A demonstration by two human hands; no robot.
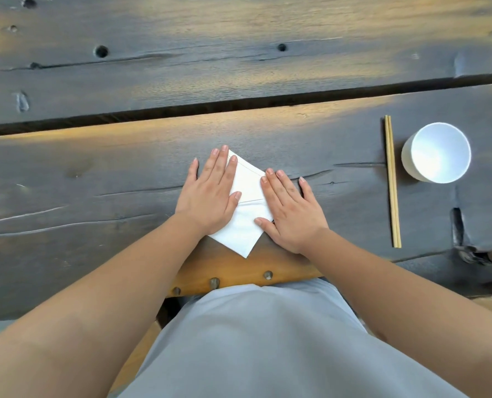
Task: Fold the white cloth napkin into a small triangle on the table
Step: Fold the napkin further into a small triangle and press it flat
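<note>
Dining setting, likely a restaurant or home. Rustic dark plank table (153, 173). Chopsticks (392, 182) lie beside a white cup (437, 153), right.

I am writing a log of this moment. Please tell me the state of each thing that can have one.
napkin: folded, flat on the table, pressed by both hands
left hand: open, flat on napkin
right hand: open, flat on napkin
cup: upright, looks empty
chopsticks: lying together beside cup

Dim, soft light; warm glare patches streak the table (267, 81); edges bow.
</note>
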